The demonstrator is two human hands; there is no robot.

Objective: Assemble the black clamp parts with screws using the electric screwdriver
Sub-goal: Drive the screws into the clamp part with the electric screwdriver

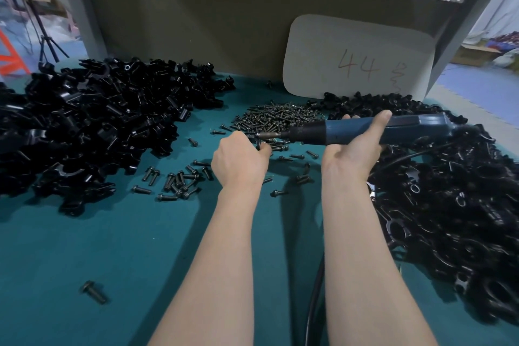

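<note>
- Right hand [352, 146] is wrapped around a blue electric screwdriver [407, 126], held level with its bit pointing left.
- Left hand [241, 160] pinches a small black clamp part [259, 144] at the bit's tip, above the green counter [112, 247].
- Loose screws [278, 118] lie just behind.
- Heaps of black parts [92, 121] flank both sides.

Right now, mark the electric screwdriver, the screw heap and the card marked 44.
electric screwdriver [341, 132]: head view, blue body ahead of the grip.
screw heap [276, 115]: head view, middle of the pile.
card marked 44 [356, 64]: head view, face at the written number.
</note>
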